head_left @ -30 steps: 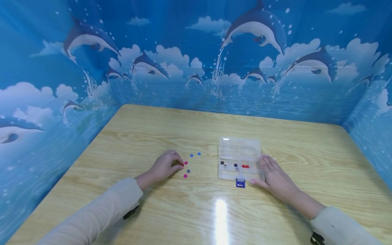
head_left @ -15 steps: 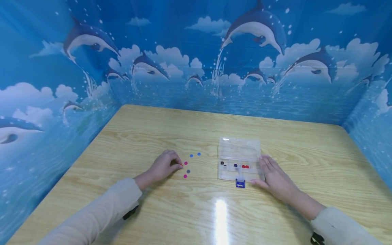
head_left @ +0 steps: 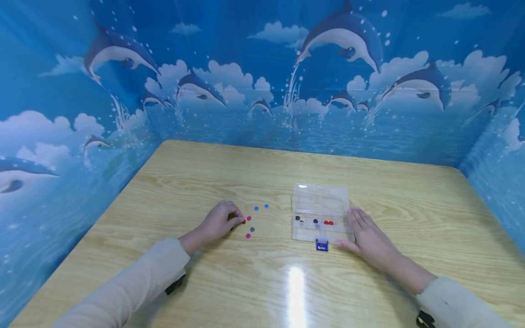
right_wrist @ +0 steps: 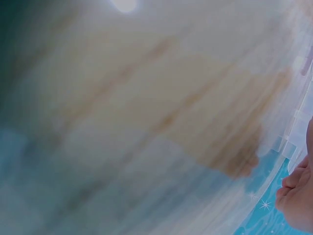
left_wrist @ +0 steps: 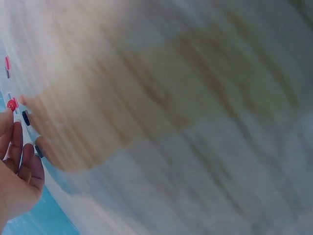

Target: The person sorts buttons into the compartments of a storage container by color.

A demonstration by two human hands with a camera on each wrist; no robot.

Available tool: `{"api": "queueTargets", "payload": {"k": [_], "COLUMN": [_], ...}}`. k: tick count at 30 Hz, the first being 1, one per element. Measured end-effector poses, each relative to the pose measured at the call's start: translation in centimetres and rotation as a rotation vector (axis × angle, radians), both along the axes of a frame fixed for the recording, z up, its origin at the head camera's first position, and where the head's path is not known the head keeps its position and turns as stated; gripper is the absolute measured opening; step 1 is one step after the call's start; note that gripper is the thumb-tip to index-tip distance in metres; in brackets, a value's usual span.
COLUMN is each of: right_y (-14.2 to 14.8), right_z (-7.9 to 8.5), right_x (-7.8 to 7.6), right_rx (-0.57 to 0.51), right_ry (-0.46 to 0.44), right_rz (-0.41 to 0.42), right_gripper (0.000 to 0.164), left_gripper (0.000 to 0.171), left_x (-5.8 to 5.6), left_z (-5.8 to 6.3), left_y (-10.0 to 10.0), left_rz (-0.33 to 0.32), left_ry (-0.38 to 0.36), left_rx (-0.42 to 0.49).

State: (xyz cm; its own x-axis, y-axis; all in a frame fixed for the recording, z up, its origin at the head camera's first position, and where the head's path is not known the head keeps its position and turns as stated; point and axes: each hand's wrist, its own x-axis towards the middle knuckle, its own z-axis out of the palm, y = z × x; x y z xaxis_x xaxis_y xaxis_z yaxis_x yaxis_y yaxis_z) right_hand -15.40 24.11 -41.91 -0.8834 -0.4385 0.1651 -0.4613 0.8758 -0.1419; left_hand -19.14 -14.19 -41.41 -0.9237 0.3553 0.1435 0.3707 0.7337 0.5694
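My left hand point(head_left: 220, 221) pinches a small red button point(left_wrist: 11, 104) between thumb and fingertips, low over the table. Around those fingertips lie a pink button point(head_left: 249, 218), a second pink button point(head_left: 248, 236) and a grey one point(head_left: 252, 229). Two blue buttons point(head_left: 256, 208) sit a bit farther back. Dark buttons point(left_wrist: 26, 117) show by the left hand's fingers in the left wrist view. My right hand point(head_left: 371, 239) rests along the right side of a clear plastic box point(head_left: 303, 234), fingers straight, thumb at its front corner. The box's lid point(head_left: 321, 198) is folded back.
Inside the box, red buttons point(head_left: 328, 223) and dark buttons point(head_left: 315, 221) lie in separate compartments. A blue label tab point(head_left: 321, 245) sticks out at its front. The wooden table point(head_left: 262, 282) ends at a dolphin-print backdrop point(head_left: 246, 118).
The red button has turned in my left fingertips, and the hand has shifted very slightly left. A dark spot now shows beneath that hand. My right hand and the box have stayed put.
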Motion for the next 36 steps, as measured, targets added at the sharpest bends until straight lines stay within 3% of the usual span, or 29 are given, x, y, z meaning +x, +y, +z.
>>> {"api": "queueTargets", "payload": {"k": [6,14,24,36], "right_y": [0.0,0.0,0.0,0.0], "right_z": [0.1,-0.2,-0.1,-0.2], "right_x": [-0.1,-0.2,-0.1,0.0], "right_rx": [-0.004,-0.007,-0.002,0.002], "right_ry": [-0.004,-0.011,-0.020,0.002], "right_rz": [-0.002,-0.004,-0.008,-0.002], "right_gripper": [0.089,0.090,0.090,0.089], "left_gripper": [0.004,0.008,0.012,0.014], "left_x": [-0.1,-0.1,-0.3,-0.4], "left_z": [0.1,0.2,0.3,0.5], "left_y": [0.4,0.5,0.9,2.1], "left_rz": [0.063,0.076,0.134,0.237], "left_ry": [-0.071,-0.081,-0.174,-0.210], "left_rx": [0.062,0.143,0.260,0.319]}}
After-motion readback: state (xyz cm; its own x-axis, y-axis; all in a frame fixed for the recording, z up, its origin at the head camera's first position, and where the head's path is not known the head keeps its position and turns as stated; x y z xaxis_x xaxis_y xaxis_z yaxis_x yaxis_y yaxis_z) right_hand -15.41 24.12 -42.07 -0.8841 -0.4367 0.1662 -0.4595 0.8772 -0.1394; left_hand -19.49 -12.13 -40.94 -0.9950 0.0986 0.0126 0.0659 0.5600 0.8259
